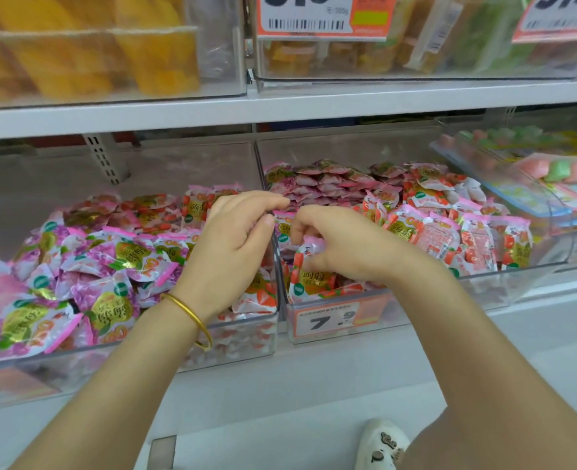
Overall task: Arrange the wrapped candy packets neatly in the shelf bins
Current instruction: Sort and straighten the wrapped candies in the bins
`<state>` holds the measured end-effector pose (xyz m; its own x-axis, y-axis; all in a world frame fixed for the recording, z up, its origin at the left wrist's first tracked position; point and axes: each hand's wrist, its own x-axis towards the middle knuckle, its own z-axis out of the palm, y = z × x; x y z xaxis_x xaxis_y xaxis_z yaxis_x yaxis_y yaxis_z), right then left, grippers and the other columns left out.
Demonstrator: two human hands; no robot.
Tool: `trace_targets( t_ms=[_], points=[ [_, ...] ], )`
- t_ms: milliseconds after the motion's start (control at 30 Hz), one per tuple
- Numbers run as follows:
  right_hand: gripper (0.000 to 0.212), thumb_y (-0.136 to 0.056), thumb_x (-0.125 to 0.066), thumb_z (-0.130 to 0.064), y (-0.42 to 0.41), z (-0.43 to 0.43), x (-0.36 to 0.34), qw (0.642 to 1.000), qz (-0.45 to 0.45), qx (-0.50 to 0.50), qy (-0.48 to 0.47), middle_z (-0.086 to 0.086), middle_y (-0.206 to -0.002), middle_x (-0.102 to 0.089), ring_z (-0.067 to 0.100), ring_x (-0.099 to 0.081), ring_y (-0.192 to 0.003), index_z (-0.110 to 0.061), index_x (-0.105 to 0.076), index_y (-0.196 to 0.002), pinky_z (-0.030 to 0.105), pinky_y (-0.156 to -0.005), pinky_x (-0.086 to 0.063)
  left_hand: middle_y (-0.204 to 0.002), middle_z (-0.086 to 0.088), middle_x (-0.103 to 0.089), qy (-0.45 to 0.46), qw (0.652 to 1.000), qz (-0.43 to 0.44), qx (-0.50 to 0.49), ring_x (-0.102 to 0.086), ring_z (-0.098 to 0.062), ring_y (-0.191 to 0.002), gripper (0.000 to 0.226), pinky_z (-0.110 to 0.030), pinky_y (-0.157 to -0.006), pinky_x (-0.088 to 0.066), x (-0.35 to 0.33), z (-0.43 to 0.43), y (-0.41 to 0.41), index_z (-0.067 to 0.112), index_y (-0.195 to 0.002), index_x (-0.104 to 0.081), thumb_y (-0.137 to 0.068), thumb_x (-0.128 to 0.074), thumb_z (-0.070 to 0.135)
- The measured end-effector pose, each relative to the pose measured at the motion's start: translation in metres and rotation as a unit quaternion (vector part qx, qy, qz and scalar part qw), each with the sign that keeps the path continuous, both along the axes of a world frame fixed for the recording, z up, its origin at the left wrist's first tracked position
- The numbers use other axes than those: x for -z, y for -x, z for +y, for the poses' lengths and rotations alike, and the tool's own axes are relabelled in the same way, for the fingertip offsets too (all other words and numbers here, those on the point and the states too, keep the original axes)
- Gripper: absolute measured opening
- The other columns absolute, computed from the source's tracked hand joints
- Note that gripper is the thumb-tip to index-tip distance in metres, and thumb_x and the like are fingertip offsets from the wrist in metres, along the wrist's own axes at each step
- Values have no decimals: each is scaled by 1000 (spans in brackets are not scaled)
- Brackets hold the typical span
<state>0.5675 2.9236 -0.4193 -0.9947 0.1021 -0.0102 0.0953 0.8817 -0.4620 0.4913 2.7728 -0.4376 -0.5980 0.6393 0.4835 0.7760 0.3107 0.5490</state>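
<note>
Two clear shelf bins stand side by side. The left bin point(77, 371) is heaped with purple-and-pink candy packets point(104, 262). The right bin point(504, 283) holds red-and-pink strawberry packets point(477, 242), partly stood in rows. My left hand point(233, 245) hovers over the divider between the bins, fingers loosely curled with fingertips near a packet edge; whether it holds one I cannot tell. My right hand point(334, 242) pinches a strawberry packet point(309, 257) at the front left of the right bin.
An upper shelf point(280, 106) carries clear bins of orange and yellow sweets with price tags. A price label reading 7.9 point(328, 320) fronts the right bin. Another bin of pink and green sweets point(551, 171) stands far right. My shoe point(382, 446) shows below.
</note>
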Motion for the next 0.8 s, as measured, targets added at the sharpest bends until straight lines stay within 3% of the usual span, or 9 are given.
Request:
trace_targets(
  t_ms=[67, 133, 433, 533, 633, 733, 800],
  points=[
    [49, -76, -76, -18, 9, -4, 7, 999, -44, -15, -18, 0, -113, -56, 20, -53, -102, -14, -50, -118, 35, -86, -47, -116, 15, -54, -4, 1000, -9, -2, -38, -3, -114, 39, 4, -91, -17, 0, 0, 0, 25, -119, -60, -88, -36, 23],
    [55, -75, -77, -16, 14, -7, 10, 997, -70, -24, -5, 2, -119, -56, 22, -54, -105, -13, -46, -122, 39, -90, -48, -116, 16, -53, -8, 1000, -18, -4, -38, -4, -115, 39, 3, -91, -18, 0, 1, 0, 26, -118, -60, -88, -36, 24],
    [45, -77, -73, -8, 17, -9, 12, 993, -72, -7, 88, -4, -101, -50, 18, -51, -98, -13, -49, -116, 25, -73, -44, -116, 17, -53, -19, 999, -48, -2, -38, -4, -118, 38, -2, -94, -23, 0, 0, -1, 29, -118, -59, -87, -37, 25],
    [28, -75, -76, -9, 11, -7, 5, 996, -28, 13, 81, -3, -102, -55, 14, -52, -98, -16, -62, -99, 25, -73, -42, -115, 17, -53, -21, 999, -49, 1, -38, -5, -118, 36, -6, -94, -25, -1, -1, -2, 30, -118, -59, -88, -40, 24],
    [17, -72, -78, -10, 0, 4, -9, 988, 79, 73, 114, -4, -96, -62, 9, -55, -89, -21, -67, -78, 23, -71, -41, -110, 27, -52, -43, 996, -75, 7, -43, -2, -114, 33, -7, -93, -30, -3, -2, -3, 34, -116, -57, -88, -40, 30],
    [21, -70, -79, -9, -11, 19, -17, 938, 199, 155, 238, -4, -85, -64, 9, -57, -80, -25, -66, -68, 26, -71, -46, -109, 30, -50, -68, 992, -109, 8, -47, -7, -112, 28, -23, -95, -39, -7, -2, -6, 38, -114, -55, -87, -46, 41],
    [22, -71, -78, -5, -15, 22, -20, 898, 226, 167, 339, -4, -77, -66, 12, -61, -78, -24, -67, -67, 29, -71, -52, -105, 33, -47, -61, 992, -114, 11, -45, -8, -111, 22, -20, -93, -37, -9, 0, -11, 43, -111, -53, -88, -53, 42]
  ],
)
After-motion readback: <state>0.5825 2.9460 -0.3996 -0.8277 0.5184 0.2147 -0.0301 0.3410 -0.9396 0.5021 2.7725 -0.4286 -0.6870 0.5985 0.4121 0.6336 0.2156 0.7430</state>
